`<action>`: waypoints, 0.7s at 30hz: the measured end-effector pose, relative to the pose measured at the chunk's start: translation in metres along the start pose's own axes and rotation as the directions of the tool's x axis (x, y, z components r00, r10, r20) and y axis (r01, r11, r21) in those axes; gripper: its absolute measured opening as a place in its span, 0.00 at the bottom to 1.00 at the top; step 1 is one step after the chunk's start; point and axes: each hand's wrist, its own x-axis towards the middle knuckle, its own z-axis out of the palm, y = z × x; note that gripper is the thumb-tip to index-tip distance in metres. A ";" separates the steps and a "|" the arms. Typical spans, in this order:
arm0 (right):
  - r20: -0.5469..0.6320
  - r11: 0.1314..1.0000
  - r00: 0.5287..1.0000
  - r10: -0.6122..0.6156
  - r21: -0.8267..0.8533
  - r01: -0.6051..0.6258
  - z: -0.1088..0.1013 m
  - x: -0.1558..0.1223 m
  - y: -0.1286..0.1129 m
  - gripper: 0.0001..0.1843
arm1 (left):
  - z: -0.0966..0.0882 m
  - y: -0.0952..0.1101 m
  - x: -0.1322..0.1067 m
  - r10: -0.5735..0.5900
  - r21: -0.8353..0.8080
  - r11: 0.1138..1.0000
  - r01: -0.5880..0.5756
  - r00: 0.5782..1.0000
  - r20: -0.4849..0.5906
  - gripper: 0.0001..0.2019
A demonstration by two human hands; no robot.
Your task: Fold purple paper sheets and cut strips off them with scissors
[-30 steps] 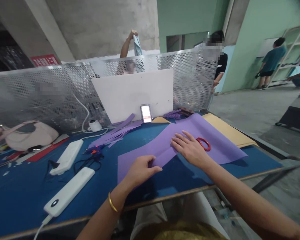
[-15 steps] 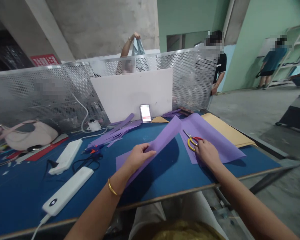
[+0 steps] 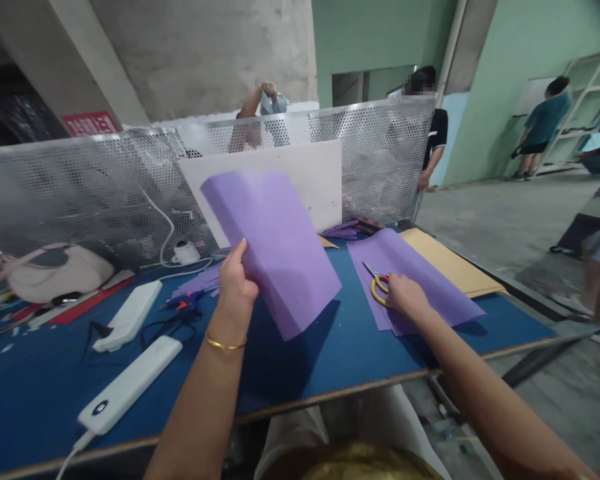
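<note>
My left hand (image 3: 237,277) grips a sheet of purple paper (image 3: 285,250) by its left edge, thumb on the near side. The sheet is raised off the table and has a lengthwise bend, its lower end turned toward me. Over on the right, my right hand (image 3: 404,293) is closed around the handles of a pair of scissors (image 3: 379,291) with red and yellow grips. Their blades point up and to the left, just over more purple paper (image 3: 430,287) lying on the table. The fingers of that hand partly hide the handles.
The blue table (image 3: 275,380) also carries tan sheets (image 3: 450,263), cut purple strips (image 3: 193,283), a glue gun (image 3: 184,302), white power strips (image 3: 130,380) and a pink bag (image 3: 63,270). Behind stand a white board (image 3: 325,180) and a perforated metal screen (image 3: 380,160); people are beyond it.
My left hand has lifted the purple sheet and turned it upright, where it now covers the phone by the board. My right hand stays at the scissors.
</note>
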 end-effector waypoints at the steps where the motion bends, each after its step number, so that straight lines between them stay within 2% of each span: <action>1: 0.010 1.000 1.000 0.005 0.012 -0.005 0.000 0.000 0.001 0.17 | -0.012 -0.004 0.001 -0.048 0.003 0.999 0.049 0.995 -0.087 0.07; 4: 0.035 0.998 0.999 0.023 0.063 -0.025 -0.002 0.000 0.003 0.20 | -0.050 -0.024 -0.006 -0.148 0.053 0.985 0.166 0.958 -0.244 0.08; 7: 0.058 0.989 0.998 0.038 0.141 -0.045 -0.004 0.000 0.006 0.21 | -0.081 -0.045 -0.021 -0.231 0.101 0.956 0.275 0.920 -0.317 0.07; 10: 0.078 0.963 0.995 0.055 0.260 -0.073 -0.008 0.001 0.012 0.22 | -0.099 -0.057 -0.033 -0.277 0.140 0.930 0.341 0.897 -0.344 0.06; 13: 0.102 0.893 0.992 0.076 0.437 -0.113 -0.013 -0.001 0.022 0.26 | -0.106 -0.061 -0.037 -0.285 0.166 0.919 0.359 0.892 -0.351 0.06; 15: 0.129 0.803 0.989 0.077 0.579 -0.138 -0.019 -0.006 0.028 0.31 | -0.107 -0.062 -0.036 -0.290 0.177 0.913 0.368 0.890 -0.353 0.07; 18: 0.145 0.624 0.989 0.026 0.771 -0.129 -0.026 -0.024 0.030 0.38 | -0.105 -0.061 -0.035 -0.308 0.188 0.903 0.385 0.888 -0.341 0.08; 21: 0.063 0.388 0.997 -0.049 0.921 -0.039 -0.029 -0.056 0.016 0.41 | -0.100 -0.059 -0.040 -0.332 0.191 0.895 0.402 0.889 -0.315 0.08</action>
